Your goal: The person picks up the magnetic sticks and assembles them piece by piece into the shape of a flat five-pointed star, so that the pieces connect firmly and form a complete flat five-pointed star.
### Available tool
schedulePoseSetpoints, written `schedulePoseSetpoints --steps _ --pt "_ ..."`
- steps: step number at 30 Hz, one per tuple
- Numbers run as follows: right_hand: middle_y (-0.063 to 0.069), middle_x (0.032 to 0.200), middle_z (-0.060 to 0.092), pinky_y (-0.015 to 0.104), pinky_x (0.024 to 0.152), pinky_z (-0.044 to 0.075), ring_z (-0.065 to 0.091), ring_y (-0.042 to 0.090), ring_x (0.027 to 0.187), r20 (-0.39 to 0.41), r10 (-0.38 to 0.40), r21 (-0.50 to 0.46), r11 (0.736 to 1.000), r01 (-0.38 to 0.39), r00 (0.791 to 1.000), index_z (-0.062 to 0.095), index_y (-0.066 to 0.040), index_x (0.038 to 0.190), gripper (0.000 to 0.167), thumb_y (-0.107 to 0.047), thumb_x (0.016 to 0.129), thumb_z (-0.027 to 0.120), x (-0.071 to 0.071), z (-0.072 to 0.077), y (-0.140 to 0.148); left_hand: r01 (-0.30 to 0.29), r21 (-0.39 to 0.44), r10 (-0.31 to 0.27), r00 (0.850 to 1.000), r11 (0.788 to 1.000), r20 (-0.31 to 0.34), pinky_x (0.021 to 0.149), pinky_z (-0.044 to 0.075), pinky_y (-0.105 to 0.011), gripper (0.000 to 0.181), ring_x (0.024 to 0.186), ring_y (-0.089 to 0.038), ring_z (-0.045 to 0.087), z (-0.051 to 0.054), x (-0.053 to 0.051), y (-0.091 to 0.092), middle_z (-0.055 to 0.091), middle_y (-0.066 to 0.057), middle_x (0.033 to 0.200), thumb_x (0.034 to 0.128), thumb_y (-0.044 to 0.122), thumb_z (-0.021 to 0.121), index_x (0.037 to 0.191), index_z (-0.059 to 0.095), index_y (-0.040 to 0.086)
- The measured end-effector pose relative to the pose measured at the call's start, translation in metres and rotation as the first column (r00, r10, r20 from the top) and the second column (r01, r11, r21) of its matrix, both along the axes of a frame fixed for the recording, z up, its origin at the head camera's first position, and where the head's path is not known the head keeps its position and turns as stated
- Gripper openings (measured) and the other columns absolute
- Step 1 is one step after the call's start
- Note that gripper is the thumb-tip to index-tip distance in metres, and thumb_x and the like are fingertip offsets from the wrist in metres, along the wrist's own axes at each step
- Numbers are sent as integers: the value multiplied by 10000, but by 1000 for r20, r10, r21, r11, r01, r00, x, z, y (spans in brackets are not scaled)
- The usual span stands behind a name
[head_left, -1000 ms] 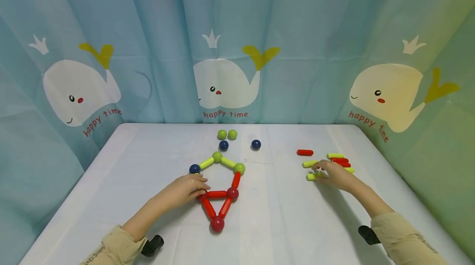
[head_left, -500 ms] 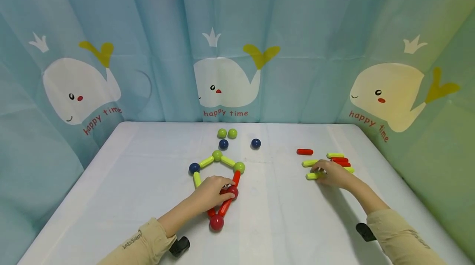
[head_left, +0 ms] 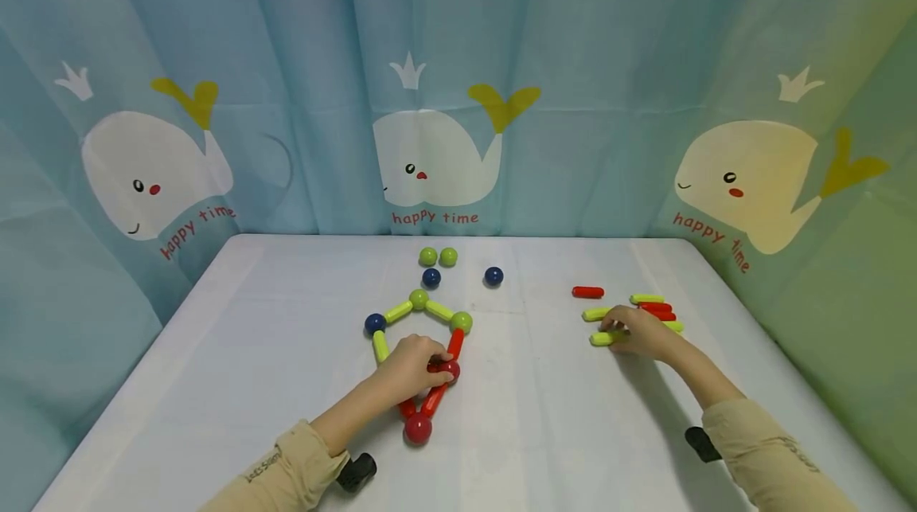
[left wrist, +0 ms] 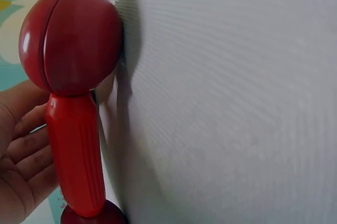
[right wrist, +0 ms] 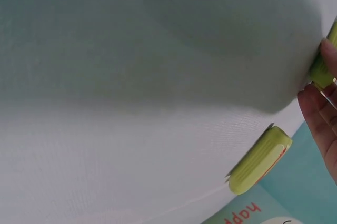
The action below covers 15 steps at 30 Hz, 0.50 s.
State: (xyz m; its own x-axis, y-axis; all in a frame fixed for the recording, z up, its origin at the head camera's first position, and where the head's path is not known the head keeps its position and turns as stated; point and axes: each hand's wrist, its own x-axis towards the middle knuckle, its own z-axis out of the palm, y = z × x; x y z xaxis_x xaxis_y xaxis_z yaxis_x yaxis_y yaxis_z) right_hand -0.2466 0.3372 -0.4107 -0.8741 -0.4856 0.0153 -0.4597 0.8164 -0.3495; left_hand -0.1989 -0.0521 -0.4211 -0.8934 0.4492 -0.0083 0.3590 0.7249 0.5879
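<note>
Between thumb and fingertips of the left hand (head_left: 408, 369), in a pinch, the corner red ball (head_left: 452, 371) of a joined figure (head_left: 439, 310) on a white table (head_left: 530, 416). Round, glossy, hard-looking. Beneath the same hand, part of the figure's left side, hidden from the head view. Close by, red rods (left wrist: 76, 155), faceted and finely ribbed in the left wrist view. Lower, at the meeting of two slanted rods, the bottom red ball (head_left: 418, 429), smooth and shiny. Upward from the hand, slim lime rods (head_left: 399, 313), end to end with green balls (head_left: 419, 299) and a dark blue ball (head_left: 375, 323).

Between thumb and fingers of the right hand (head_left: 642, 334), clamped, the near lime rod (head_left: 603, 339), low against the table. Just beyond, apart from the fingers, a second lime rod (right wrist: 259, 160), grooved and blunt-ended. Past the knuckles, a loose cluster of rods (head_left: 655, 308), red and lime; near it, to the left, a lone red rod (head_left: 588, 292), straight and shiny.

Farther out, two loose green balls (head_left: 427, 256) side by side and two loose blue balls (head_left: 493, 277). Across the tabletop, fine texture and faint creases. Behind, soft hanging folds of pale blue curtain (head_left: 322, 58), with printed white whales (head_left: 437, 160).
</note>
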Motion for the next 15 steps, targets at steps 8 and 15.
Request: schedulePoseSetpoints --steps 8,15 --pt "135 889 640 430 749 524 601 298 831 8 -30 29 999 30 1000 606 46 903 234 -15 735 757 2 4 -3 19 17 -18 999 1000 -37 736 499 -239 245 845 -141 608 -2 0 -1 730 -46 915 796 169 753 995 723 30" --pt "92 831 664 366 703 530 591 213 762 4 -57 44 997 57 998 648 33 890 169 -27 762 740 2 2 -29 23 49 -20 997 999 -72 732 489 -238 224 825 -124 613 -7 -2 -1 724 -33 908 814 181 734 989 717 43"
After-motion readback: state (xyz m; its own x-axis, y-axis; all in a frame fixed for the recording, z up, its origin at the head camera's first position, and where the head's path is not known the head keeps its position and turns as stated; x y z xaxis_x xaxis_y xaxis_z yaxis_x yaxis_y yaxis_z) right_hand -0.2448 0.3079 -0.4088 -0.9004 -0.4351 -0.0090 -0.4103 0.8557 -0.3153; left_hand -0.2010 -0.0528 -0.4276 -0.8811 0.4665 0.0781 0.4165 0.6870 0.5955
